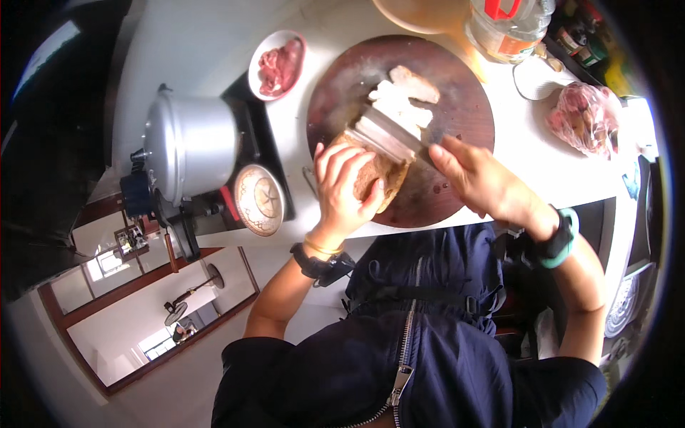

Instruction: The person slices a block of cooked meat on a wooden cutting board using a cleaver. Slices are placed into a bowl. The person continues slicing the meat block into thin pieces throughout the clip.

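Observation:
On a round wooden chopping board (471, 107) lies a browned piece of food (369, 179), which looks like cooked meat with a crusty outside. My left hand (345, 182) presses on it from the left with fingers spread over its top. In my right hand (471, 174) is the handle of a knife (393, 131), most likely a cleaver; motion blurs its blade. The blade stands at the pale cut end of the piece. Several pale slices (412, 85) lie on the board beyond the blade, some overlapping.
Left of the board are a bowl of raw meat (281, 67), a pressure cooker (198, 144) on a black stove, and a patterned bowl (259, 200). A clear jug (508, 32) stands at the back right. Bagged meat (583, 117) lies at the right.

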Tool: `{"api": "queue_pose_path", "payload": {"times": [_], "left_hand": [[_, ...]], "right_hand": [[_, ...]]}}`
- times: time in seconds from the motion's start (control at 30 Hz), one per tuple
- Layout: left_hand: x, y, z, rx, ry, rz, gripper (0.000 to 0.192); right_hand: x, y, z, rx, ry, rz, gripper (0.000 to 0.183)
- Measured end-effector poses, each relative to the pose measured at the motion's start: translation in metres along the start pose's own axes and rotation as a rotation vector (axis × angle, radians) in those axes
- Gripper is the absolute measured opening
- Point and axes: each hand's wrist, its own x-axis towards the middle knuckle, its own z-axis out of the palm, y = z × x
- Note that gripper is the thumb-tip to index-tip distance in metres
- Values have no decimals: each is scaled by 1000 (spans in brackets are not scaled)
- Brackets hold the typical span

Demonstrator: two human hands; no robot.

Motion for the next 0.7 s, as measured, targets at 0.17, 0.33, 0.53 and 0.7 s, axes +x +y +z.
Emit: {"api": "queue_pose_path", "payload": {"times": [0.17,0.33,0.53,0.7], "left_hand": [[-4,-2,4,-3,27,25,40],[-5,1,2,80,-6,37,44],[-9,-6,3,0,-5,37,47],[-3,-11,8,-3,42,73,45]], "right_hand": [[-7,10,13,36,-116,89,38],[4,10,19,27,-122,108,37],[16,-2,15,-41,-194,168,35],[23,-6,17,-56,-211,182,32]]}}
